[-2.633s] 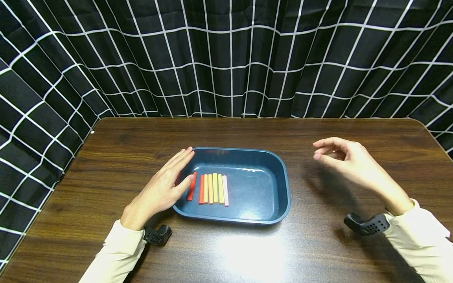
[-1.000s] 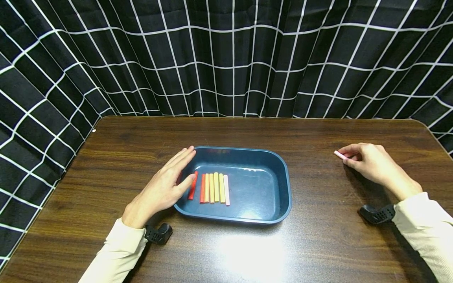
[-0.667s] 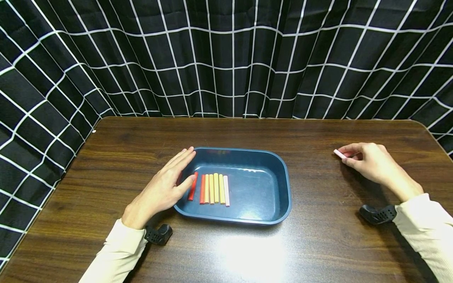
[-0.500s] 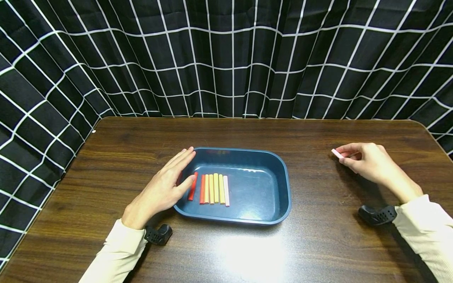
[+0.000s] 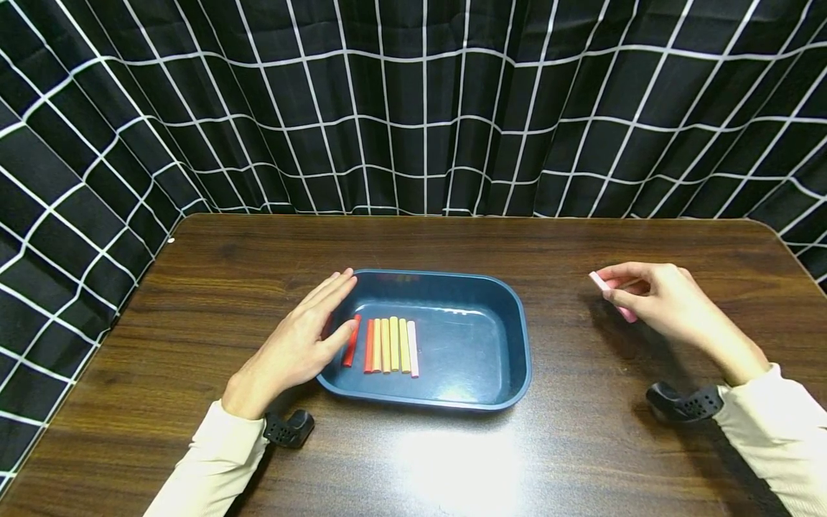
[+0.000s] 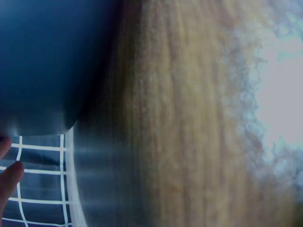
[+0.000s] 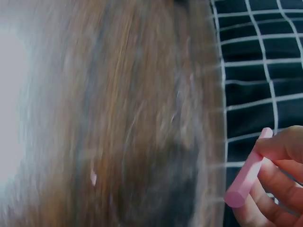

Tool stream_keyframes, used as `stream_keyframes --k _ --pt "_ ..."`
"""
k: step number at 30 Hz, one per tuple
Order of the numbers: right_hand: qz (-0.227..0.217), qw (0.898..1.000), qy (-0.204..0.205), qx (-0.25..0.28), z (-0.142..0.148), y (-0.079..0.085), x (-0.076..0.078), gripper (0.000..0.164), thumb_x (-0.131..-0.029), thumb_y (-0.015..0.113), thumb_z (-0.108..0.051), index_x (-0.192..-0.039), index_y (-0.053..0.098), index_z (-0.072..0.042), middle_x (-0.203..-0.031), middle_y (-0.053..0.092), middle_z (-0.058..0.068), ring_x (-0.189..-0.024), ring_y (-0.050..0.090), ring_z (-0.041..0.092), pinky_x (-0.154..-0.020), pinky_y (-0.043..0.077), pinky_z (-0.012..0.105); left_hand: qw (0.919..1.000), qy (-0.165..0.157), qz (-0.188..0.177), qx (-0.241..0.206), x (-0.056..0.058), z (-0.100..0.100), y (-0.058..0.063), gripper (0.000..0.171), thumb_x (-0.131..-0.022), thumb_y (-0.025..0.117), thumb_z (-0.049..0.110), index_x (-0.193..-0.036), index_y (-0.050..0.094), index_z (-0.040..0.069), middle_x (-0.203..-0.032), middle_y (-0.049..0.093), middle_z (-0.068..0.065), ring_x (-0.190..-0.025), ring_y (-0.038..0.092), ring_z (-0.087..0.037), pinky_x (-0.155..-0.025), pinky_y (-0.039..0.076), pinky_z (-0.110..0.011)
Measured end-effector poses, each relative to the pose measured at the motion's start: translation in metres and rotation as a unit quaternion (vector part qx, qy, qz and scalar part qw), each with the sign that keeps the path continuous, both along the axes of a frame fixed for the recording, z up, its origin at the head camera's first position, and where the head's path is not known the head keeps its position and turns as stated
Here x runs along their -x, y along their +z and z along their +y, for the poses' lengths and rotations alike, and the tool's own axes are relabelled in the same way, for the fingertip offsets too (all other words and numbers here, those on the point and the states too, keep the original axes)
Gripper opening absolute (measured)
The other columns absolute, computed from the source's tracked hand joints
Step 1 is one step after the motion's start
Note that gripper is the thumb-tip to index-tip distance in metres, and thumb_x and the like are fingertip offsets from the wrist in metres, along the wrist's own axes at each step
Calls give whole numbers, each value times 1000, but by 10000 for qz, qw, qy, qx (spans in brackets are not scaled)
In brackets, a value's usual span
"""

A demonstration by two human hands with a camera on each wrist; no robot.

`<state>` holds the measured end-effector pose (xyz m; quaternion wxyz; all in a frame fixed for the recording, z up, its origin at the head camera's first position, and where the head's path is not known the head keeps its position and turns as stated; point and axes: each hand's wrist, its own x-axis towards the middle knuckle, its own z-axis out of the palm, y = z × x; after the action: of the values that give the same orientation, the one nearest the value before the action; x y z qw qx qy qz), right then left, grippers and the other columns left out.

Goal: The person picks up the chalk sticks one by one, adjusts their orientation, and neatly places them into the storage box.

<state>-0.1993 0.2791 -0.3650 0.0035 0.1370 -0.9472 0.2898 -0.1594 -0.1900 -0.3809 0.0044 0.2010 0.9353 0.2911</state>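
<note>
My right hand (image 5: pixel 665 298) pinches a pink chalk stick (image 5: pixel 599 281) between thumb and fingers, held above the table to the right of the tray. In the right wrist view the pink chalk (image 7: pixel 246 182) slants, with its thicker end toward the camera. My left hand (image 5: pixel 293 348) rests at the left end of a blue tray (image 5: pixel 426 403), fingers straight along the rim and the thumb reaching over the inside. Several chalk sticks lie in the tray's left half: a red chalk (image 5: pixel 352 341) by the thumb, then a row of red, orange, yellow (image 5: pixel 394 345) and pale pink (image 5: pixel 413 350).
The brown wooden table (image 5: pixel 581 445) carries a bright glare patch in front of the tray. A black curtain with white grid lines (image 5: pixel 413 108) hangs behind it and at the left. A small pink speck (image 7: pixel 93 178) lies on the tabletop in the right wrist view.
My right hand, empty at first, moved right to a pink chalk stick and took hold of it. It has now lifted it and shifted left. My left hand stays in place.
</note>
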Motion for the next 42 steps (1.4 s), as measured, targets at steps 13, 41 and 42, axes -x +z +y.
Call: stream_keyframes --k 13,41,42 --pt "482 9954 345 758 -40 18 -23 28 -88 69 -2 -116 69 -1 -86 75 13 -68 63 -8 -61 45 8 10000 -14 22 -12 0 -2 0 63 -98 60 28 -154 37 10 -163 30 -5 -153 24 -28 -124 22 -50" --pt "-1293 9559 814 2507 -122 34 -41 39 -93 64 -3 -131 55 1 -109 64 26 -77 70 8 -68 62 29 10000 -28 -41 -35 0 -1 -1 64 -98 61 27 -154 36 10 -164 29 -5 -154 22 -27 -124 22 -51" --pt "-1306 9553 826 2522 -124 33 -41 39 -93 64 -3 -130 54 1 -108 64 26 -77 70 8 -68 62 29 10000 -29 -44 -36 0 -1 -1 64 -98 61 27 -154 36 10 -164 29 -5 -154 22 -27 -124 22 -51"
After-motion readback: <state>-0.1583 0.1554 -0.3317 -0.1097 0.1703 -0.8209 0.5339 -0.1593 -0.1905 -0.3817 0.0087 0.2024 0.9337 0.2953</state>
